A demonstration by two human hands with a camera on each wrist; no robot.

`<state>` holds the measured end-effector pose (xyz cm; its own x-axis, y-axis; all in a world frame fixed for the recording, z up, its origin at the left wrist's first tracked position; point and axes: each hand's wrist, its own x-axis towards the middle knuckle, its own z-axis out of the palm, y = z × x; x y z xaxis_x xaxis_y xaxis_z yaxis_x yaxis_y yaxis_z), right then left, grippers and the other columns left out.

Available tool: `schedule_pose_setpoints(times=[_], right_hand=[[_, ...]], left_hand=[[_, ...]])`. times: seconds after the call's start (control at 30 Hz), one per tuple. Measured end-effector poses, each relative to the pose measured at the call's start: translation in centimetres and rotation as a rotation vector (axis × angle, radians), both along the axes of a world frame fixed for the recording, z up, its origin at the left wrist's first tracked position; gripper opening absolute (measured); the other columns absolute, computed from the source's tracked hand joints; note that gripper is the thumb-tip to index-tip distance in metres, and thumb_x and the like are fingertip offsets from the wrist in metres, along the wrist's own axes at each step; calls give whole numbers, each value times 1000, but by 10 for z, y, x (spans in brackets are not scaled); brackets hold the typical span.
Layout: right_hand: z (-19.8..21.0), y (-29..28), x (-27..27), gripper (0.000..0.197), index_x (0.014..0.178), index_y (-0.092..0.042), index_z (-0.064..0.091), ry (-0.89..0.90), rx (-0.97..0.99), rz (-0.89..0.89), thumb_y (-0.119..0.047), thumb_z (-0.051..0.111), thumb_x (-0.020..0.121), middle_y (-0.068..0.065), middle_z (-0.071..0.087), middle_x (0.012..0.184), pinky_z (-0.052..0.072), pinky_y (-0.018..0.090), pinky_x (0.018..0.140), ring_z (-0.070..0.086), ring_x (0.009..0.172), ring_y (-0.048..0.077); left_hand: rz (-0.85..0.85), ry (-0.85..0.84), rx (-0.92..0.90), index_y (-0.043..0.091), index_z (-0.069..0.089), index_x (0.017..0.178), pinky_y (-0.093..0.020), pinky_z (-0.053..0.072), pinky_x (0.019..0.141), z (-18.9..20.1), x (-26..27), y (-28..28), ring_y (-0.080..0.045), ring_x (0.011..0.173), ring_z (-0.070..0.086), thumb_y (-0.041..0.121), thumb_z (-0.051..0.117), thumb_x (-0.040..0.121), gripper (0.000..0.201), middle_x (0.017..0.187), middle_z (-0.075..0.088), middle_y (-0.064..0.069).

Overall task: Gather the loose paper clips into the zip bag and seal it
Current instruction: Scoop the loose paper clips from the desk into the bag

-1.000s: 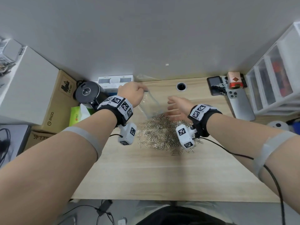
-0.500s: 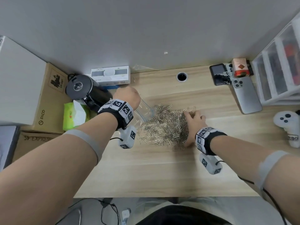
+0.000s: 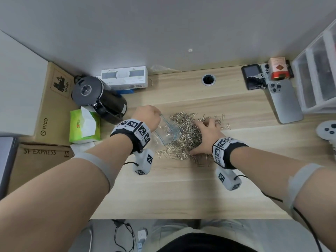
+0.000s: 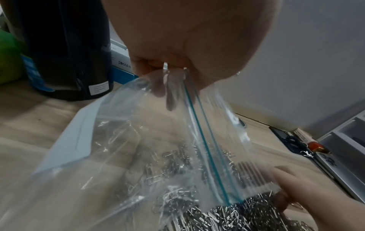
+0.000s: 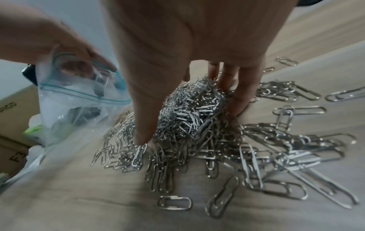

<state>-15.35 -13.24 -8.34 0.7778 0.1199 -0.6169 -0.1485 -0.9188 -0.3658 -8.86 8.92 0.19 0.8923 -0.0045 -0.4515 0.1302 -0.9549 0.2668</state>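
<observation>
Hundreds of silver paper clips [image 3: 187,131] lie heaped at the centre of a pale wooden desk [image 3: 181,188], with strays scattered toward three o'clock and five o'clock of the mound. A person's right hand [image 3: 205,137] is spread over the heap, thumb on its near side and fingers [image 5: 240,93] dug in on the far side, cupping a clump of clips between them. At nine o'clock of the heap, the left hand [image 3: 148,116] pinches the top edge of a clear zip bag [image 3: 166,133], thumb and curled fingers clamped on the blue-lined zip strip. The bag hangs from that pinch with its mouth turned toward the pile, its lower edge touching the clips; the left wrist view shows the mouth open and clips seen through the plastic, though whether any lie inside cannot be told. A black kettle [image 3: 99,99] stands at ten o'clock of the bag, with a green tissue pack [image 3: 84,127] beside it at nine o'clock. A grey phone [image 3: 284,100] lies face down at two o'clock of the heap, well apart from it.
</observation>
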Motion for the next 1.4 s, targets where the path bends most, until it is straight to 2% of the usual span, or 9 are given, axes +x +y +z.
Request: schedule_pose_setpoints(times=[0.1, 0.23, 0.37, 0.53, 0.73, 0.87, 0.97, 1.07, 1.4], right_hand=[[1, 10, -3, 137, 147, -42, 3, -11, -91, 75, -74, 81, 39, 11, 11, 150, 42, 56, 97, 17, 136, 41], [-5, 18, -4, 114, 144, -43, 15, -24, -112, 140, -63, 83, 54, 11, 15, 148, 46, 57, 93, 16, 137, 45], [-11, 18, 0, 75, 134, -42, 33, -52, -46, 114, -34, 78, 74, 8, 25, 138, 50, 52, 93, 25, 134, 44], [-17, 20, -3, 67, 125, -50, 42, -77, 27, 39, -2, 60, 81, 4, 34, 126, 52, 46, 87, 35, 124, 35], [-9, 15, 3, 43, 127, -21, 60, -97, 98, -66, -3, 60, 88, 10, 48, 132, 41, 37, 103, 48, 121, 32], [11, 9, 17, 46, 126, -28, 60, 38, 202, -224, -7, 64, 86, 8, 65, 121, 61, 38, 70, 72, 77, 23], [26, 6, 27, 44, 126, -20, 61, 111, 358, -263, -7, 70, 84, 5, 62, 128, 57, 27, 59, 70, 62, 14], [45, 10, 34, 42, 123, -21, 62, 122, 448, -223, -15, 75, 83, 5, 58, 134, 53, 27, 80, 71, 89, 21], [52, 63, 28, 44, 124, -19, 64, 202, 413, 49, -1, 58, 85, -1, 67, 117, 47, 23, 85, 62, 105, 17]], left_hand=[[14, 27, -44, 22, 73, 117, -25, 49, 81, -9, -1, 3, -24, 102, 64, 12, 39, 94, 42, 127, 67, -3], [36, 74, -118, 20, 73, 120, -24, 44, 67, -17, -4, 4, -19, 82, 59, 12, 38, 94, 43, 123, 67, -3], [70, 67, -162, 20, 73, 119, -28, 53, 77, -21, -7, 2, -21, 89, 64, 16, 39, 94, 42, 120, 70, -1], [69, 85, -179, 21, 73, 115, -29, 53, 62, -25, -13, -3, -22, 70, 63, 15, 38, 95, 41, 106, 74, -4], [87, 148, -165, 17, 66, 128, -35, 51, 98, -25, -14, -3, -23, 112, 63, 18, 45, 92, 42, 127, 67, -5], [104, 180, -158, 18, 63, 124, -40, 55, 92, -21, -15, -5, -25, 102, 65, 19, 46, 88, 40, 116, 67, -6], [81, 149, -113, 16, 57, 105, -41, 55, 82, -20, -13, -7, -26, 91, 63, 19, 48, 88, 19, 95, 63, -4], [22, 147, -74, 14, 51, 93, -39, 53, 76, -18, -10, -9, -27, 87, 60, 18, 49, 86, 9, 92, 60, -8], [-1, 134, -102, 21, 50, 71, -29, 42, 66, -15, -14, -13, -22, 78, 54, 18, 56, 85, 16, 75, 54, 2]])
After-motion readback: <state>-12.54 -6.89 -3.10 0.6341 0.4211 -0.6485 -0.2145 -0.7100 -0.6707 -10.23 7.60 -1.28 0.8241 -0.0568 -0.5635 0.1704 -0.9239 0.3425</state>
